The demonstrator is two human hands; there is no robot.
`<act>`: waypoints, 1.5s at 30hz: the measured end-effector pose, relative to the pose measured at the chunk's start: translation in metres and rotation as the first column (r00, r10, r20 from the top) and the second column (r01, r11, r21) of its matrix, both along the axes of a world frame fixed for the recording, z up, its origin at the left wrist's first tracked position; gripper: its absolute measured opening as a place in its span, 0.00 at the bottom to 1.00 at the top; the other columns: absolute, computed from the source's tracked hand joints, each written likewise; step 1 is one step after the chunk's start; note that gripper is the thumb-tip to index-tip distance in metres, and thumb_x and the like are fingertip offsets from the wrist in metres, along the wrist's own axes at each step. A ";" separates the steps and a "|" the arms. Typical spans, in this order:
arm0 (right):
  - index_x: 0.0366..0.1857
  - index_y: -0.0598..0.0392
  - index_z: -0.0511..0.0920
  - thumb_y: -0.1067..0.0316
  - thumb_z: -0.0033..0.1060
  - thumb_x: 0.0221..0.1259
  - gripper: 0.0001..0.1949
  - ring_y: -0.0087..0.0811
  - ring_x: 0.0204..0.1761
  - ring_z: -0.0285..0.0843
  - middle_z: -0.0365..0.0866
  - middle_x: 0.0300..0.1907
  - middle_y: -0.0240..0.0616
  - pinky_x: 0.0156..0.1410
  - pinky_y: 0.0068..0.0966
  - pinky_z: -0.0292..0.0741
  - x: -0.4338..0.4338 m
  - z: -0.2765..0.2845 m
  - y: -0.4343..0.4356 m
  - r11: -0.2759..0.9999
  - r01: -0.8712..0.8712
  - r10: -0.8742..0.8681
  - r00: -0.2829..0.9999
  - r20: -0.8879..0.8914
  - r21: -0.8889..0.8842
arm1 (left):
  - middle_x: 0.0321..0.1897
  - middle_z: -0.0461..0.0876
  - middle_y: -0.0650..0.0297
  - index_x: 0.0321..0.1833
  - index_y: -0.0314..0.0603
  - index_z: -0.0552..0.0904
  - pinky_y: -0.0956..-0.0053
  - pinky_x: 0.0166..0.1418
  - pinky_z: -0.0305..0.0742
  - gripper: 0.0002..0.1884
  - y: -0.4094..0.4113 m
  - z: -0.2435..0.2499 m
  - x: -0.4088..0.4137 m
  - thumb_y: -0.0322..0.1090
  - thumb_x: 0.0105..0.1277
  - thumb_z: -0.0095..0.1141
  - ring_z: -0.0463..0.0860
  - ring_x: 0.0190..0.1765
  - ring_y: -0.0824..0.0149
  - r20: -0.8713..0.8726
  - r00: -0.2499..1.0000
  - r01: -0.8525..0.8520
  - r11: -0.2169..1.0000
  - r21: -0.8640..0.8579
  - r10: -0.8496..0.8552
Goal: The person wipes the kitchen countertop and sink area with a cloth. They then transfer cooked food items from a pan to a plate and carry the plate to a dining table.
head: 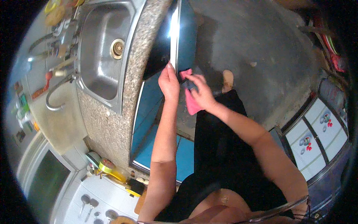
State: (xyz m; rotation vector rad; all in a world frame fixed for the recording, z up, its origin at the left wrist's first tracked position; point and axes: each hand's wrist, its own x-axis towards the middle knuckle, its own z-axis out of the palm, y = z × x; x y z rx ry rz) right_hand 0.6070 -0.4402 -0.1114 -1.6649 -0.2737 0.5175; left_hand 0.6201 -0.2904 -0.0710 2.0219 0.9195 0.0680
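A blue cabinet door point(186, 42) with a bright metal edge stands swung out from beneath the granite counter. My left hand point(169, 84) grips the lower end of that edge, thumb lying along it. Just to its right, my right hand point(200, 91) holds a pink cloth point(193, 103) against or close to the outer side of the door; blur hides whether they touch. Part of the cloth hangs below my fingers. A dark patch shows between the cloth's pink parts, and I cannot tell what it is.
A steel sink point(103, 56) with a curved faucet point(50, 100) is set in the granite counter point(109, 120) at left. Lower left are utensils and a yellow-green container point(106, 165). White-fronted cabinet panels point(306, 148) stand at right. My foot point(228, 79) is on the concrete floor point(263, 42).
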 end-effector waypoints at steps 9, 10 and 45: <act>0.63 0.56 0.75 0.82 0.51 0.52 0.28 0.52 0.69 0.70 0.73 0.63 0.52 0.77 0.40 0.64 0.031 -0.003 -0.022 0.992 -0.112 0.118 0.987 0.107 -0.067 | 0.69 0.74 0.45 0.74 0.30 0.68 0.65 0.72 0.70 0.23 0.015 -0.007 -0.078 0.29 0.78 0.44 0.75 0.70 0.51 0.232 0.922 -0.315 0.949 -0.014 0.309; 0.63 0.55 0.75 0.82 0.51 0.52 0.29 0.51 0.68 0.70 0.74 0.62 0.52 0.77 0.39 0.64 0.025 -0.003 -0.018 0.989 -0.136 0.142 0.984 0.106 -0.059 | 0.72 0.71 0.45 0.75 0.29 0.66 0.65 0.74 0.69 0.23 0.013 -0.007 -0.076 0.28 0.79 0.43 0.73 0.72 0.51 0.274 0.820 -0.414 0.851 -0.322 0.503; 0.73 0.51 0.71 0.74 0.63 0.60 0.32 0.42 0.65 0.79 0.79 0.65 0.48 0.71 0.34 0.72 0.027 0.098 0.029 0.602 -0.720 0.798 0.562 0.219 -0.344 | 0.38 0.82 0.65 0.46 0.43 0.73 0.70 0.47 0.80 0.06 -0.079 -0.026 -0.180 0.29 0.75 0.58 0.83 0.40 0.71 0.145 0.204 -0.400 0.217 -0.890 0.968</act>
